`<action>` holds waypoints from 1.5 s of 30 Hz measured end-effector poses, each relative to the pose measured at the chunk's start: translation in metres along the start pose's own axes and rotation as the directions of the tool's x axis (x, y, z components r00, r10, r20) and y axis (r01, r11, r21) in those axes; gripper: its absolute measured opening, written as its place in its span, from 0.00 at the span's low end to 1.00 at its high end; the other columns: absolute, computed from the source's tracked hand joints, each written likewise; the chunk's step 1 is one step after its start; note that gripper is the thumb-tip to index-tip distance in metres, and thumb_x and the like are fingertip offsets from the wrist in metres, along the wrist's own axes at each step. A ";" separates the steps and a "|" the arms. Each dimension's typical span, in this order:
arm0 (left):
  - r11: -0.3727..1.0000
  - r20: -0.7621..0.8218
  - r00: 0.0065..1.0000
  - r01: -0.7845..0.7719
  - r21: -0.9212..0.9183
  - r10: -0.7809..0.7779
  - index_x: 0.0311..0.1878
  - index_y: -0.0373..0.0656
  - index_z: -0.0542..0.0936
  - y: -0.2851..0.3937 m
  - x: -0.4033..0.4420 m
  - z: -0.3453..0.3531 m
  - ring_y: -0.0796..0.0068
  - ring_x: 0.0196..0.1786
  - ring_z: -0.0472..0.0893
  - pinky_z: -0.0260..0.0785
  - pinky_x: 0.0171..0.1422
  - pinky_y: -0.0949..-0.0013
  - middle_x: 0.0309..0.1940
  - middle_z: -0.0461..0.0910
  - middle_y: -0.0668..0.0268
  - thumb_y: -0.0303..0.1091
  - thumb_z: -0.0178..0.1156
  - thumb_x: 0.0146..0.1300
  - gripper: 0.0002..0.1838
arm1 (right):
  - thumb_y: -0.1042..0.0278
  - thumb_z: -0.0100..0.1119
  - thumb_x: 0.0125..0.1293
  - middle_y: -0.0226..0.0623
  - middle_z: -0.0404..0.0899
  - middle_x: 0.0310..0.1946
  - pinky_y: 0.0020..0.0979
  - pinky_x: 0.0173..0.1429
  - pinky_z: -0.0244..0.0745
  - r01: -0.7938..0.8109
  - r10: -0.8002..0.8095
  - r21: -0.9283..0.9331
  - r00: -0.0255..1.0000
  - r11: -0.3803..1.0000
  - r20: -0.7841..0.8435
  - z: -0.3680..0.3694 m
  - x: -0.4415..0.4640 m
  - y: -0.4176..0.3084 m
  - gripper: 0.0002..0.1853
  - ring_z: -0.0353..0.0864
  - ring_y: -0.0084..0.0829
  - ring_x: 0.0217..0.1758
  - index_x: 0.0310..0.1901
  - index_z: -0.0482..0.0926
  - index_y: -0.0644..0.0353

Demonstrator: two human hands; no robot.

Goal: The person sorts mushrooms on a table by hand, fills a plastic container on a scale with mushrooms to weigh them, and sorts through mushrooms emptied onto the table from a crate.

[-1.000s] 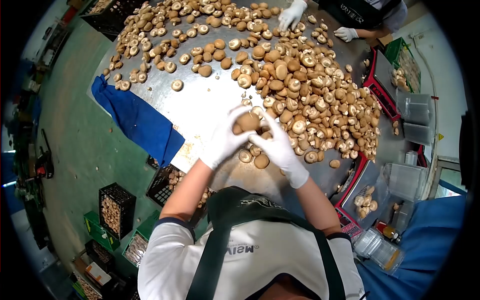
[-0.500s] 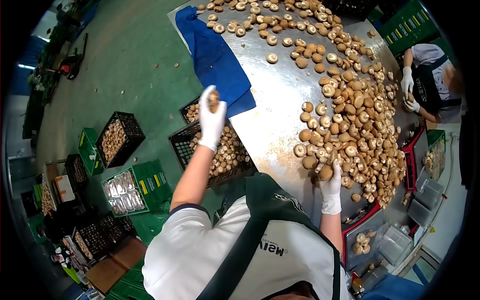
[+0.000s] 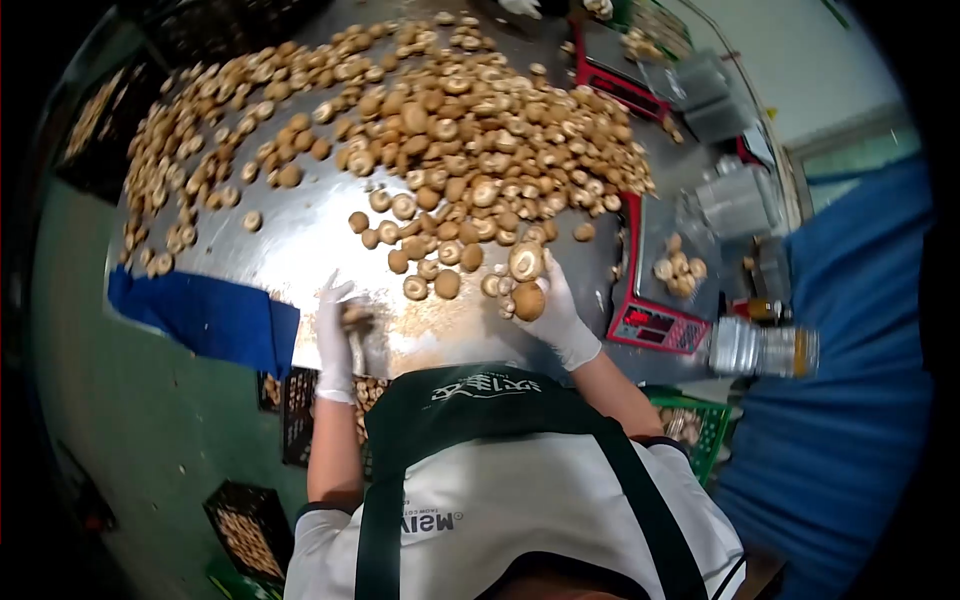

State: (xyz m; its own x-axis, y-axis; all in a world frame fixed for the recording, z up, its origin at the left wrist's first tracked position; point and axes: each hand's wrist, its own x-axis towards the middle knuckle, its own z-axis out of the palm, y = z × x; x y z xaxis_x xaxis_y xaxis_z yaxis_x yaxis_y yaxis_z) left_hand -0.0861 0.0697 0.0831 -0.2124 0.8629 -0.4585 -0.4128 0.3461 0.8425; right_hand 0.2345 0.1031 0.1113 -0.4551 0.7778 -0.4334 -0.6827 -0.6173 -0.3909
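Note:
Brown mushrooms (image 3: 480, 130) lie in a large heap on the metal table (image 3: 300, 240). My left hand (image 3: 335, 335), in a white glove, is above the table's front edge, left of the apron. A motion-blurred brown mushroom (image 3: 355, 317) shows between its thumb and fingers. At the heap's near right side, my gloved right hand (image 3: 562, 325) is curled around several mushrooms (image 3: 528, 300), one with its pale underside up. A few loose mushrooms (image 3: 446, 284) rest between my two hands, nearer the right one.
A blue cloth (image 3: 205, 320) hangs over the table's left edge. Right of my right hand stands a red scale (image 3: 655, 328) with mushrooms on it, beside clear plastic containers (image 3: 740, 205). Black crates (image 3: 298, 415) sit below the front edge. A co-worker's gloved hand (image 3: 520, 8) shows at the top.
My left hand has come back from above the crates to the table edge. The right hand, near the heap before, now has several mushrooms gathered in it. The view has turned rightward.

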 end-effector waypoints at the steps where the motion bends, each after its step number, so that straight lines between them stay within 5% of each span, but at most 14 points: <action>1: 0.999 0.118 0.992 -0.040 0.007 0.039 0.70 0.41 0.69 -0.003 0.001 0.037 0.81 0.40 0.80 0.74 0.47 0.74 0.39 0.81 0.67 0.42 0.54 0.71 0.27 | 0.36 0.35 0.77 0.40 0.80 0.43 0.35 0.41 0.78 0.039 -0.036 -0.030 0.996 0.999 0.081 -0.006 -0.005 -0.003 0.32 0.79 0.33 0.38 0.55 0.73 0.61; 3: 0.994 0.464 0.881 -0.111 0.005 0.096 0.68 0.38 0.72 0.002 -0.008 0.102 0.79 0.45 0.78 0.69 0.56 0.74 0.52 0.79 0.62 0.36 0.48 0.76 0.22 | 0.40 0.35 0.78 0.38 0.80 0.45 0.35 0.43 0.79 0.120 -0.096 -0.088 0.966 0.989 0.239 -0.020 -0.016 -0.008 0.29 0.80 0.33 0.43 0.56 0.73 0.61; 6: 0.880 0.731 0.653 -0.448 0.161 0.198 0.69 0.43 0.72 -0.019 -0.009 0.186 0.67 0.59 0.76 0.65 0.68 0.67 0.59 0.76 0.60 0.35 0.59 0.70 0.25 | 0.48 0.38 0.80 0.34 0.80 0.48 0.31 0.49 0.77 0.248 -0.287 -0.303 0.954 0.920 -0.090 -0.021 -0.036 -0.015 0.25 0.80 0.29 0.47 0.60 0.74 0.61; 8: 0.725 0.812 0.535 -0.652 0.222 0.233 0.68 0.45 0.73 -0.021 -0.028 0.245 0.63 0.64 0.74 0.63 0.70 0.66 0.58 0.75 0.57 0.34 0.63 0.66 0.27 | 0.53 0.44 0.79 0.26 0.79 0.48 0.22 0.50 0.71 0.440 -0.639 -0.762 0.768 0.475 0.045 -0.022 -0.061 -0.036 0.23 0.76 0.17 0.47 0.61 0.76 0.62; 12: 0.723 0.873 0.404 -0.684 0.091 0.273 0.70 0.46 0.71 -0.032 -0.055 0.355 0.57 0.65 0.72 0.63 0.71 0.62 0.62 0.70 0.53 0.35 0.64 0.65 0.29 | 0.59 0.44 0.78 0.31 0.79 0.51 0.23 0.50 0.72 0.409 -0.704 -0.785 0.708 0.465 -0.049 -0.060 -0.122 -0.118 0.21 0.77 0.19 0.49 0.62 0.75 0.64; 13: 0.676 0.889 0.340 -0.735 0.049 0.306 0.70 0.46 0.71 -0.036 -0.060 0.382 0.57 0.67 0.70 0.61 0.73 0.62 0.64 0.69 0.54 0.35 0.63 0.66 0.29 | 0.61 0.43 0.77 0.40 0.77 0.60 0.29 0.66 0.68 0.441 -0.826 -0.845 0.564 0.302 -0.001 -0.055 -0.138 -0.134 0.24 0.75 0.29 0.62 0.65 0.71 0.70; 19: 0.401 0.924 0.111 -0.915 -0.049 0.366 0.72 0.44 0.67 -0.093 -0.072 0.496 0.46 0.71 0.65 0.55 0.76 0.52 0.68 0.66 0.48 0.42 0.61 0.65 0.33 | 0.69 0.48 0.72 0.50 0.72 0.66 0.35 0.71 0.65 0.207 -0.929 -0.978 0.355 -0.034 0.108 -0.126 -0.201 -0.220 0.26 0.73 0.38 0.68 0.70 0.66 0.68; 22: 0.125 0.975 0.132 -0.986 0.111 0.178 0.73 0.44 0.65 -0.126 -0.054 0.491 0.46 0.76 0.59 0.47 0.80 0.47 0.72 0.64 0.48 0.44 0.60 0.64 0.35 | 0.75 0.60 0.63 0.51 0.70 0.66 0.41 0.75 0.61 -0.244 -0.846 -0.924 0.517 -0.294 0.132 -0.155 -0.209 -0.220 0.31 0.67 0.49 0.71 0.69 0.69 0.60; 25: 0.130 0.959 0.051 -0.991 0.015 0.278 0.71 0.44 0.68 -0.109 -0.057 0.454 0.44 0.75 0.61 0.50 0.79 0.48 0.71 0.65 0.47 0.42 0.63 0.62 0.34 | 0.74 0.61 0.62 0.52 0.68 0.68 0.43 0.75 0.60 -0.251 -0.831 -0.882 0.506 -0.398 0.231 -0.158 -0.209 -0.222 0.31 0.66 0.50 0.72 0.68 0.70 0.59; 31: 0.312 0.835 0.489 -0.857 0.409 0.250 0.65 0.42 0.74 -0.090 -0.022 0.287 0.44 0.70 0.68 0.60 0.74 0.52 0.68 0.68 0.46 0.35 0.62 0.62 0.27 | 0.79 0.51 0.65 0.47 0.73 0.64 0.37 0.74 0.64 0.000 -0.920 -0.970 0.318 -0.244 0.231 -0.062 -0.175 -0.224 0.24 0.72 0.40 0.69 0.64 0.74 0.65; 35: 0.402 0.577 0.785 -0.615 0.678 0.227 0.62 0.39 0.77 -0.094 -0.041 0.181 0.49 0.69 0.69 0.61 0.74 0.57 0.66 0.70 0.48 0.29 0.59 0.65 0.21 | 0.77 0.52 0.68 0.40 0.82 0.56 0.33 0.64 0.73 0.324 -0.873 -0.939 0.419 -0.114 0.250 -0.037 -0.073 -0.195 0.18 0.80 0.33 0.59 0.58 0.80 0.60; 36: 0.420 0.530 0.816 -0.575 0.702 0.230 0.63 0.39 0.76 -0.093 -0.048 0.165 0.52 0.70 0.69 0.60 0.75 0.58 0.67 0.70 0.51 0.27 0.58 0.67 0.20 | 0.77 0.53 0.68 0.39 0.83 0.53 0.31 0.60 0.74 0.321 -0.831 -0.944 0.543 0.075 0.118 -0.030 -0.048 -0.184 0.17 0.81 0.32 0.55 0.57 0.81 0.57; 40: 0.595 0.374 0.894 -0.444 0.670 0.246 0.62 0.37 0.76 -0.098 -0.058 0.135 0.59 0.67 0.72 0.62 0.73 0.62 0.64 0.73 0.54 0.26 0.57 0.68 0.19 | 0.66 0.59 0.66 0.40 0.80 0.48 0.41 0.59 0.74 -0.181 -0.615 -0.922 0.785 -0.343 0.075 -0.078 0.061 -0.135 0.14 0.79 0.43 0.54 0.52 0.81 0.54; 45: 0.901 0.256 0.967 -0.120 0.417 0.010 0.62 0.36 0.76 -0.086 -0.039 0.138 0.70 0.59 0.78 0.68 0.67 0.69 0.58 0.78 0.59 0.29 0.54 0.73 0.17 | 0.65 0.63 0.64 0.39 0.81 0.43 0.38 0.51 0.75 -0.043 -0.760 -0.984 0.641 -0.175 0.107 -0.110 0.077 -0.099 0.10 0.81 0.42 0.45 0.46 0.81 0.56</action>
State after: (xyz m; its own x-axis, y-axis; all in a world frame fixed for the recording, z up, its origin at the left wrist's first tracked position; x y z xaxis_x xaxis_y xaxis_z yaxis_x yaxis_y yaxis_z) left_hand 0.0803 0.0576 0.0672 0.0168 0.9319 -0.3624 0.0226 0.3620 0.9319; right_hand 0.3299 0.2114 0.0274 0.1659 0.9804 0.1062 0.7013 -0.0416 -0.7116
